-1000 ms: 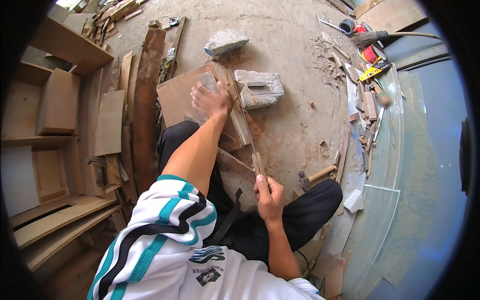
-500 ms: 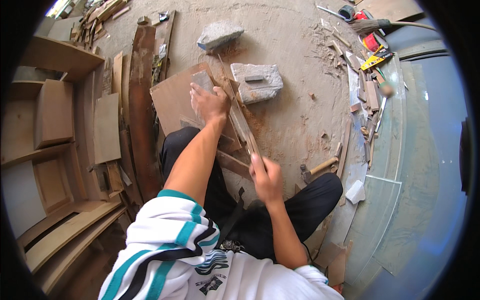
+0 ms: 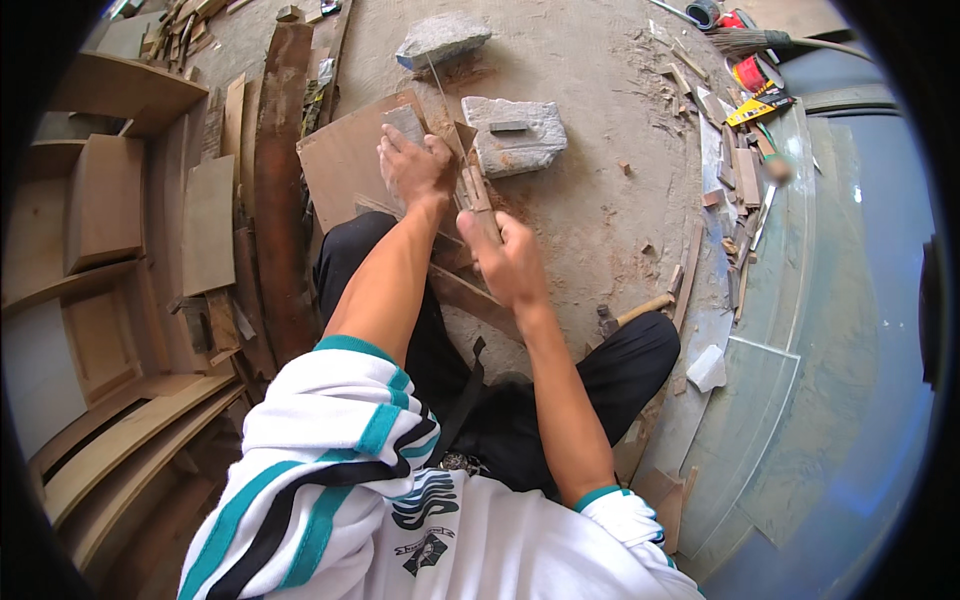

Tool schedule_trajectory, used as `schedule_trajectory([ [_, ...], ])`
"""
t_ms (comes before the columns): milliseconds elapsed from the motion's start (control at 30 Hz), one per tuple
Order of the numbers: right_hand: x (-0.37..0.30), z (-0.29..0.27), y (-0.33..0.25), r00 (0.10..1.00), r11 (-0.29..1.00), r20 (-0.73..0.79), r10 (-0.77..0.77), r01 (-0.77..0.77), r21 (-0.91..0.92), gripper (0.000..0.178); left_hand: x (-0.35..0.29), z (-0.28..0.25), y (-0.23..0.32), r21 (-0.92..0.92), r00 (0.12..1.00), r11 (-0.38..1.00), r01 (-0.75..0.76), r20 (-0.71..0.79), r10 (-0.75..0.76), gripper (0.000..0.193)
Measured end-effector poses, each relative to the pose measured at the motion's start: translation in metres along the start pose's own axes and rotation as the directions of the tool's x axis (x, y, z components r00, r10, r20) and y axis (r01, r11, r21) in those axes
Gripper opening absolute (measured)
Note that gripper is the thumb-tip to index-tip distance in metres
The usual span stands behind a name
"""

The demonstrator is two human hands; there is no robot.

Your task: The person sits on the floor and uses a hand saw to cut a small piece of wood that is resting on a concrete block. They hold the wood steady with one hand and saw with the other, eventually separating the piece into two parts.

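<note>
Our left hand (image 3: 412,168) presses flat — fingers spread — on the brown wooden board (image 3: 345,160). Our right hand (image 3: 508,262) is closed around a narrow wooden strip (image 3: 478,195), just beside the grey stone block (image 3: 515,133).

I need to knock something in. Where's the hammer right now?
In the head view, the hammer lies on the sandy floor at the person's right, just beyond the right knee.
</note>
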State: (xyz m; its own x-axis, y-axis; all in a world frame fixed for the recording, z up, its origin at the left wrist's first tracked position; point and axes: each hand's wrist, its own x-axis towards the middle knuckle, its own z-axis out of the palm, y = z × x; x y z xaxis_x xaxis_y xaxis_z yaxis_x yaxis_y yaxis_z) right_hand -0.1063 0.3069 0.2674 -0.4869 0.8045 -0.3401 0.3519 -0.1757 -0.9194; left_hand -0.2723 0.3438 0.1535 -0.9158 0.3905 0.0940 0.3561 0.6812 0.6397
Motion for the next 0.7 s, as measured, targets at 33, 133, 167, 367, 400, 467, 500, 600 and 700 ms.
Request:
schedule_trajectory([
  [33,-0.014,-0.003,0.005,0.991,0.991,-0.028,-0.128,0.129,0.033,0.051,-0.003,0.001,-0.001,0.034,0.999,0.999,-0.028,-0.028,0.029,0.072],
  [133,-0.018,-0.002,0.015,0.975,0.979,-0.099,-0.201,0.202,0.005,0.048,-0.006,0.001,-0.006,0.127,0.986,0.983,-0.134,-0.081,0.145,0.057],
  [167,-0.014,0.0,0.015,0.977,0.983,-0.113,-0.183,0.181,-0.031,0.051,-0.004,-0.001,-0.007,0.155,0.978,0.971,-0.183,-0.068,0.195,0.051],
  [367,0.01,0.018,0.034,0.912,0.962,-0.316,-0.262,0.221,-0.161,0.055,-0.02,-0.018,-0.009,0.223,0.924,0.898,-0.379,0.046,0.379,0.032],
  [400,0.011,0.019,0.039,0.906,0.959,-0.324,-0.273,0.228,-0.17,0.054,-0.03,-0.023,-0.011,0.281,0.934,0.892,-0.354,0.057,0.352,0.031],
  [467,0.016,0.017,0.041,0.927,0.965,-0.28,-0.251,0.217,-0.149,0.055,-0.035,-0.024,-0.012,0.265,0.97,0.934,-0.241,0.029,0.242,0.033],
  [500,0.013,0.018,0.039,0.934,0.966,-0.256,-0.249,0.219,-0.138,0.056,-0.034,-0.025,-0.015,0.26,0.983,0.949,-0.18,0.014,0.182,0.034],
  [600,0.004,0.018,0.033,0.957,0.969,-0.161,-0.241,0.246,0.011,0.06,-0.034,-0.027,-0.025,0.187,0.984,0.968,-0.166,-0.037,0.176,0.039],
  [700,-0.005,0.01,0.022,0.991,0.969,-0.06,-0.116,0.126,0.21,0.061,-0.031,-0.016,-0.028,0.151,0.978,0.971,-0.186,-0.069,0.198,0.043],
])
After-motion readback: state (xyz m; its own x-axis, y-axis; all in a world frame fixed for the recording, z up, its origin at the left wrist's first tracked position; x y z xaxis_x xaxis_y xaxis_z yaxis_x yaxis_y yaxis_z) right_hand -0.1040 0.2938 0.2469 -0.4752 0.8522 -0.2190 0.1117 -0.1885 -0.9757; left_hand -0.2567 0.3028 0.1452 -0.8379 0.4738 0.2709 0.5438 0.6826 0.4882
